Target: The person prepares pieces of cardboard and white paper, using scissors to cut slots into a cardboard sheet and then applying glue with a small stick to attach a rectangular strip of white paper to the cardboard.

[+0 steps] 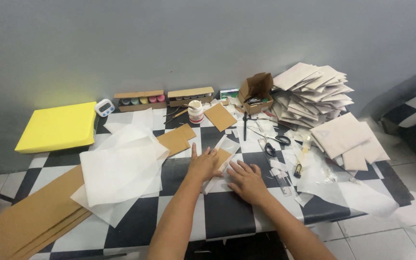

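- We are looking down at a black and white checked worktop [227,212] that is standing against a grey wall
- Our left hand [202,165] is lying flat with its fingers spread out, pressing down on a small brown card wrapped in thin white paper [223,159]
- Our right hand [246,180] is lying flat too, fingers spread, touching the near end of that same wrapped card; neither hand is gripping anything
- The wrapped card is sitting near the middle of the worktop, between our two hands and partly under them
- A pile of thin white paper sheets [121,168] is lying just to the left of our left hand
- Long brown card strips [34,216] are sticking out from under those sheets, towards the near left corner
- A yellow pad [56,127] is resting at the far left, with a small white timer [104,107] beside it
- Two long brown boxes of little paint pots [140,100] are sitting along the wall
- A white glue bottle [195,111] is standing near loose brown card pieces [220,117]
- A small open brown box [255,91] is sitting at the back
- A big heap of pale envelopes [314,94] is piled at the far right
- Black scissors [276,138] are lying to the right of our hands
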